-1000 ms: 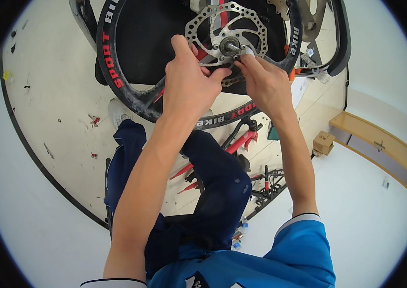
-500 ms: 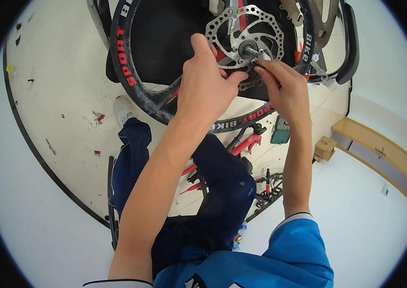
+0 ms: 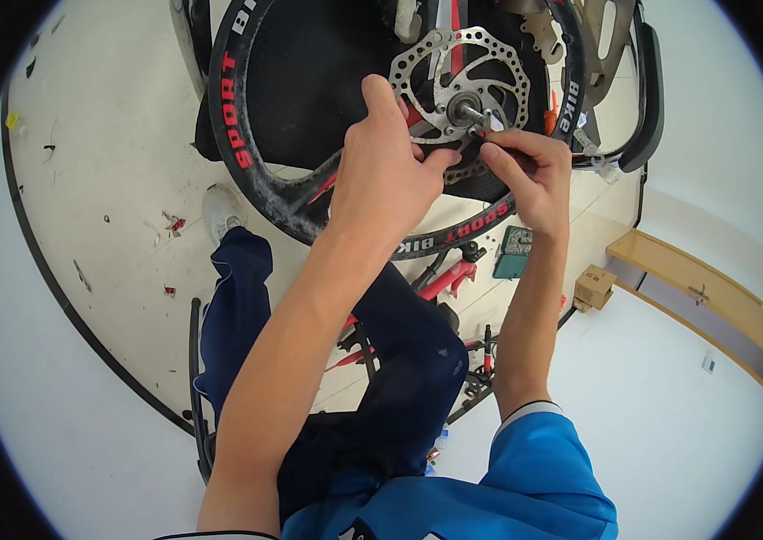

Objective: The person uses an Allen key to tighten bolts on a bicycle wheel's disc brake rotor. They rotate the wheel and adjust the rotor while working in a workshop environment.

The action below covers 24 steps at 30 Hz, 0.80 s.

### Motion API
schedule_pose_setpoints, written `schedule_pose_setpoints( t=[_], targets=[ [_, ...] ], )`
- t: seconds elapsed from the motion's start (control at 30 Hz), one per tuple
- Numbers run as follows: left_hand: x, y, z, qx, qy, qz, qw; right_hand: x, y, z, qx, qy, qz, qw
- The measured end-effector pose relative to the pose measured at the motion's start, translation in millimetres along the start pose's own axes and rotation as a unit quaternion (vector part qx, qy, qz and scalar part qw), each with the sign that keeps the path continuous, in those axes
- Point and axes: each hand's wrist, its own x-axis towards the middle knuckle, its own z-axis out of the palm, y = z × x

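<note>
Wheel point(image 3: 296, 200): black, lettered in red and white, laid across a black seat point(image 3: 318, 81).
Brake disc point(image 3: 450, 94): silver, perforated, set around the hub point(image 3: 465, 106).
Axle point(image 3: 477, 114): left exposed at the disc's middle.

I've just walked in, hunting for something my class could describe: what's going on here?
A person in a blue shirt has both bare hands at a bicycle wheel. The left hand has its grip at the lower left of the disc brake rotor. The right hand has a pinching grip near the hub axle; anything in it is too small to tell.
</note>
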Motion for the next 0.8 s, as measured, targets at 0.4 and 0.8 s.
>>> schedule_pose_setpoints(
  t=[0.4, 0.8],
  targets=[
    [0.1, 1.6, -1.1, 0.010, 0.010, 0.005, 1.000, -6.9, -35.9, -13.3, 0.004, 0.166, -0.051, 0.985],
    [1.5, -7.3, 3.5, 0.005, 0.020, 0.028, 0.999, -50.4, -2.1, 71.0, 0.307, 0.329, 0.279, 0.848]
  ],
)
